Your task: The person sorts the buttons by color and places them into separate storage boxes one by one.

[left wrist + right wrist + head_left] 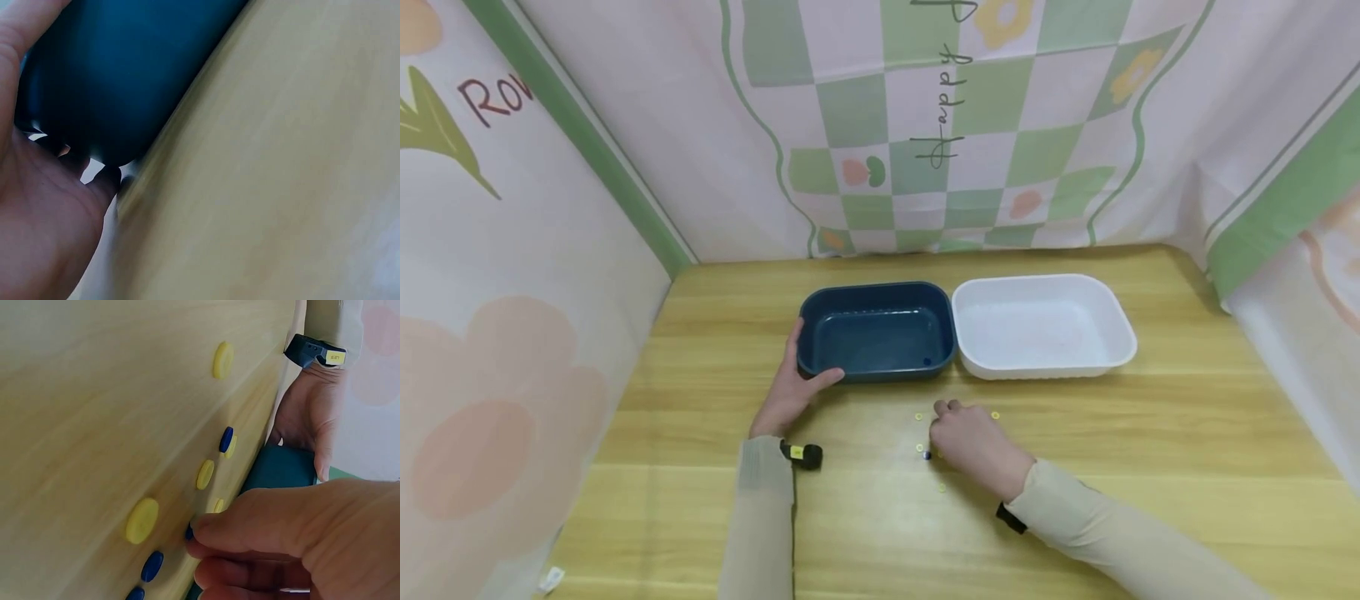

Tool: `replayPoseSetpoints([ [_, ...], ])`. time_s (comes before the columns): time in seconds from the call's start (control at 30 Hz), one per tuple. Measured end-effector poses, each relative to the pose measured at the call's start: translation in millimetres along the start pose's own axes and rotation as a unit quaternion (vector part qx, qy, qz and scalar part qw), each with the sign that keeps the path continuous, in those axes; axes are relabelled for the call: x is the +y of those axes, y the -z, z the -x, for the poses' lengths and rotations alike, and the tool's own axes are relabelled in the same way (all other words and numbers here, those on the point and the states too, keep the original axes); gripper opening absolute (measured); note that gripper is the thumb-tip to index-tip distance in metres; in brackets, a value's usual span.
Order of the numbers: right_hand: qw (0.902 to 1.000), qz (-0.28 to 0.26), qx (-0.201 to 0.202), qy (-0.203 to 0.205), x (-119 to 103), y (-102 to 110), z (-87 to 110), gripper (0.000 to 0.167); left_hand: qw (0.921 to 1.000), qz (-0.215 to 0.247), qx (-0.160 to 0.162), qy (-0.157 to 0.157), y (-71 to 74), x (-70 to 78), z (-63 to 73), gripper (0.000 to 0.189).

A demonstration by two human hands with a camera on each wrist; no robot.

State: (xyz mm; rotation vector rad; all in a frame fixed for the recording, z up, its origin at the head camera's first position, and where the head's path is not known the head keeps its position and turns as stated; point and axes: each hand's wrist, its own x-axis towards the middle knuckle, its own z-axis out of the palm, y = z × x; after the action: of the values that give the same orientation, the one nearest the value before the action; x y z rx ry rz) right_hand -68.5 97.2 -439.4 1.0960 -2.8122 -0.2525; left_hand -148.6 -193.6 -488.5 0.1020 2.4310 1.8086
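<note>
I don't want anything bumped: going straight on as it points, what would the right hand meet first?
Probably the wooden tabletop: the right hand slants down toward it, pinching a blue disc. The remaining gap is hard to judge.

Surface (1210, 433): light yellow-brown, wood grain. Beyond its far edge, back cloth (917, 100): white, green checks (853, 108), orange flowers (1003, 21), dark "Happy" lettering (940, 108) running sideways. Left of surface, left cloth (550, 250): white, green band, big pink flower (482, 458) low, green leaf (437, 133) and dark red lettering (497, 96) higher up. Right of surface, right cloth (1288, 225), also green-banded, cropped. Small white tag (552, 580) by surface's left edge, near end.
</note>
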Motion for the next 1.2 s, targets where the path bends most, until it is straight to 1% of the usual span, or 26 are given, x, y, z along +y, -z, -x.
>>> replayPoseSetpoints([
  [0.17, 0.9999, 0.004, 0.013, -0.004, -1, 0, 0.2, 0.015, 1.0000, -0.007, 0.005, 0.000, -0.4, 1.7, 0.4, 0.107],
  [0.27, 0.9999, 0.001, 0.017, -0.004, 0, 0, 1.3, 0.013, 0.9999, -0.011, 0.008, 0.001, -0.4, 1.8, 0.5, 0.107],
  [0.43, 0.9998, -0.017, 0.009, -0.006, 4, -3, 3.4, 0.008, 0.9999, -0.011, 0.009, 0.006, -0.5, 2.7, 1.1, 0.108],
  [0.53, 0.9985, -0.052, 0.000, -0.014, 11, -2, 4.9, 0.008, 0.9999, -0.009, 0.009, 0.010, -1.1, 3.4, 1.4, 0.107],
  [0.63, 0.9922, -0.118, -0.005, -0.039, 20, 5, 6.4, 0.008, 0.9999, -0.008, 0.006, 0.009, -1.3, 4.2, 1.6, 0.106],
  [0.7, 0.9825, -0.177, 0.003, -0.057, 28, 13, 7.5, 0.009, 0.9999, -0.011, 0.005, 0.008, -0.7, 4.4, 1.8, 0.106],
  [0.73, 0.9758, -0.209, 0.006, -0.065, 31, 18, 7.7, 0.009, 0.9999, -0.010, 0.006, 0.008, -0.5, 4.0, 1.7, 0.106],
  [0.8, 0.9608, -0.265, 0.018, -0.079, 38, 27, 7.4, 0.008, 0.9999, -0.010, 0.006, 0.006, 0.2, 3.2, 1.4, 0.106],
  [0.9, 0.9367, -0.334, 0.042, -0.097, 47, 36, 5.4, 0.006, 1.0000, -0.006, 0.004, 0.005, 0.8, 2.1, 0.7, 0.106],
  [0.97, 0.9168, -0.378, 0.057, -0.115, 52, 40, 3.8, 0.006, 1.0000, -0.006, 0.002, 0.006, 0.7, 1.6, 0.1, 0.106],
  [1.03, 0.8946, -0.420, 0.066, -0.138, 56, 42, 2.2, 0.007, 1.0000, -0.006, 0.000, 0.006, 0.3, 1.4, -0.1, 0.106],
  [1.1, 0.8739, -0.452, 0.073, -0.162, 59, 43, 0.4, 0.009, 1.0000, -0.004, 0.000, 0.005, 0.0, 0.9, -0.4, 0.106],
  [1.2, 0.8457, -0.487, 0.078, -0.204, 63, 42, -3.5, 0.015, 1.0000, -0.002, 0.001, 0.003, -0.7, 0.0, -0.7, 0.107],
])
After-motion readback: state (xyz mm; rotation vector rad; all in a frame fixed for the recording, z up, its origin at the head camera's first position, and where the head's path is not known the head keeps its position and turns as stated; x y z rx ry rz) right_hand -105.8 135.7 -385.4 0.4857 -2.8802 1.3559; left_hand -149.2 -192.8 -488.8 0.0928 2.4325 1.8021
